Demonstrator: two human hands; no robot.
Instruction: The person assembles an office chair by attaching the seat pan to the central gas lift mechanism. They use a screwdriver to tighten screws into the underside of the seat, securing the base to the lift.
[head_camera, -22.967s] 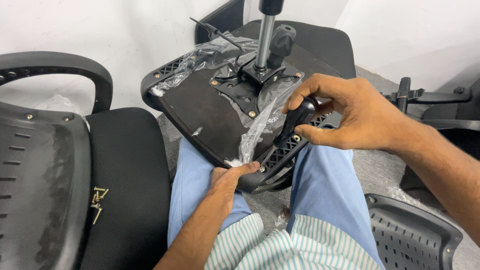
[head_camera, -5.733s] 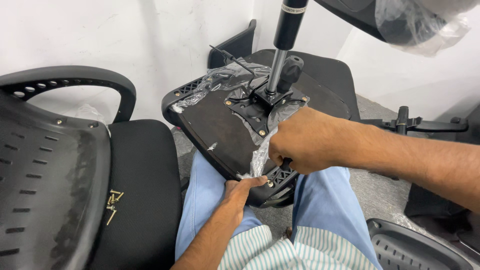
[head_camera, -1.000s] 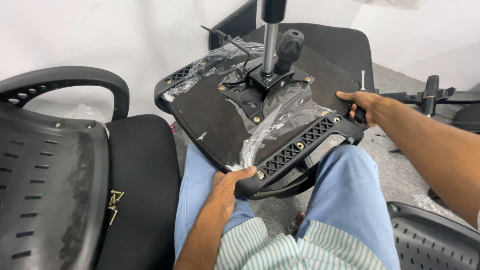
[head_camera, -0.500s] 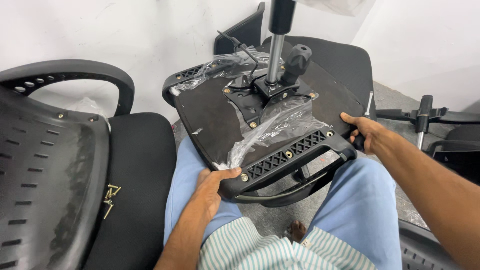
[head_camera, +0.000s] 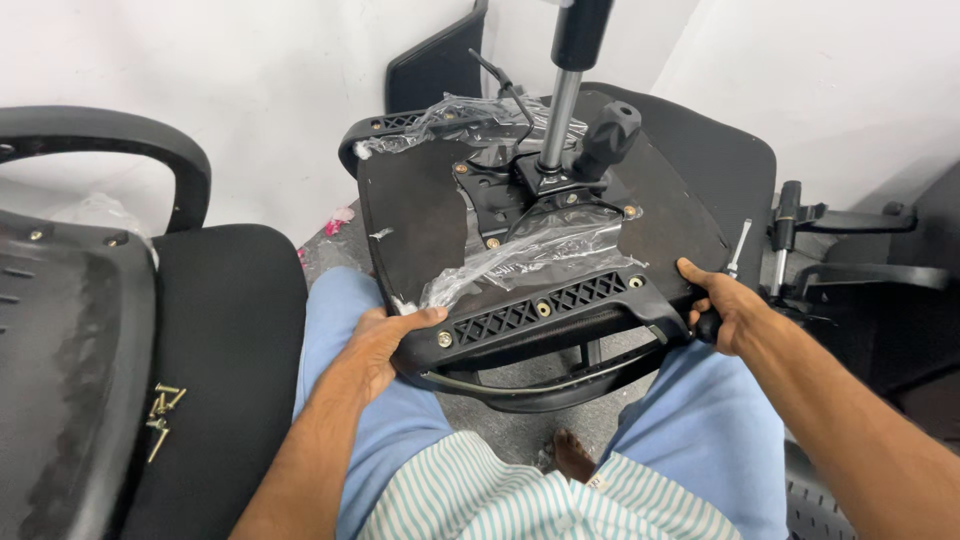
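Since a moment ago the upturned chair seat (head_camera: 420, 215) has been tilted nearer; its near corners are gripped by the left hand (head_camera: 375, 345) and right hand (head_camera: 728, 312), which apparently also holds a screwdriver (head_camera: 737, 250). One gas cylinder (head_camera: 560, 110), two armrests.

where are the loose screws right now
In the head view, the loose screws lie at lower left on the black chair seat, beside the person's left hand.

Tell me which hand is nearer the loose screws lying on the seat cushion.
Left. The left hand grips the upturned chair seat's near corner, closer to the screws; the right hand holds the opposite corner, farther away.
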